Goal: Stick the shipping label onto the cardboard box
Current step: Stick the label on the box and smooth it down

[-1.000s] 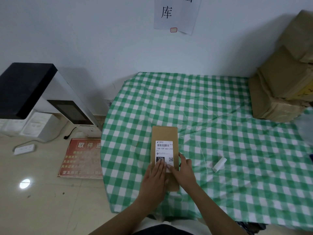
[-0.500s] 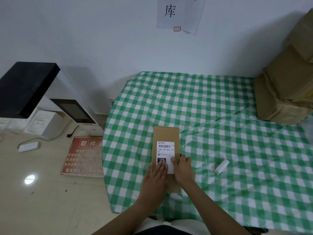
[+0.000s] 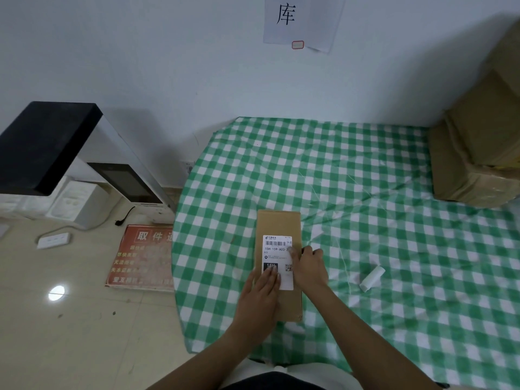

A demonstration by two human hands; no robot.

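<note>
Shipping label [image 3: 277, 256] on cardboard box [image 3: 279, 220], under both flat, unclenched grips: left hand [image 3: 260, 294] at its near-left corner, right hand [image 3: 309, 267] along its right edge.

right hand [image 3: 309, 267] slid further up the shipping label [image 3: 277, 253], more label uncovered

Pale wall [image 3: 140, 52], glossy beige floor [image 3: 70, 333], green-checked table [image 3: 365, 170].
</note>
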